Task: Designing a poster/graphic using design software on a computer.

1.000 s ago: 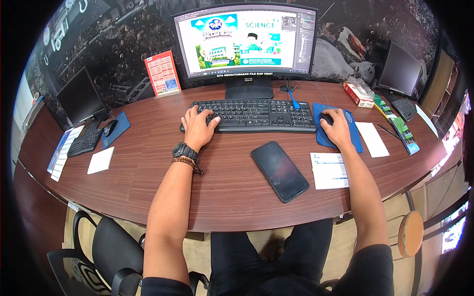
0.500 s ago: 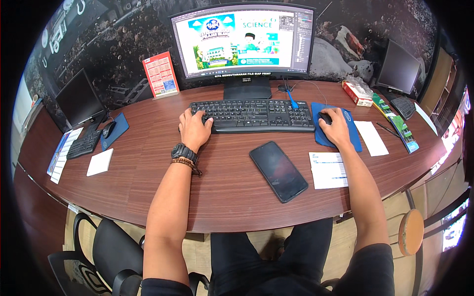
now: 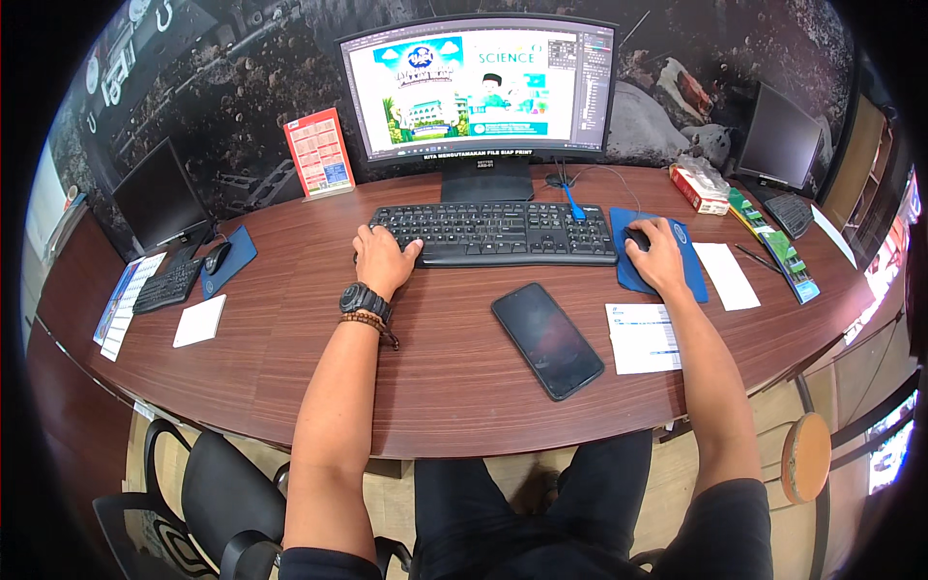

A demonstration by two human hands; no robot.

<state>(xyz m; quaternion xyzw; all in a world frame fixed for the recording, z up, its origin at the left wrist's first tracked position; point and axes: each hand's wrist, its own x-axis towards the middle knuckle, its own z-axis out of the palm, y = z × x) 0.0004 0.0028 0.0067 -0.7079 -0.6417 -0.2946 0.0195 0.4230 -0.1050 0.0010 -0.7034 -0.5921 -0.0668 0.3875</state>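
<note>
At the left end of a black keyboard [image 3: 503, 232], my left hand [image 3: 384, 263] rests with its fingers apart on the edge keys and its thumb toward the lower row. It grips nothing. A black watch [image 3: 364, 301] and a beaded bracelet are on that wrist. My right hand [image 3: 659, 263] is curved over a black mouse [image 3: 635, 238], mostly covered by the fingers, on a blue mouse pad [image 3: 691, 275]. Behind the keyboard a curved monitor [image 3: 478, 92] displays two colourful poster layouts in an editing window.
A dark-screened smartphone [image 3: 547, 340] lies between my forearms, beside a printed paper [image 3: 638, 338]. A red desk calendar [image 3: 320, 155] stands left of the monitor. Other monitors stand at the far left [image 3: 159, 198] and right [image 3: 781, 135]. An office chair [image 3: 227, 488] is at lower left.
The fingers of my left hand have drawn back slightly on the keyboard, the index finger most visibly. My right hand stays on the mouse. The whole view has shifted a little.
</note>
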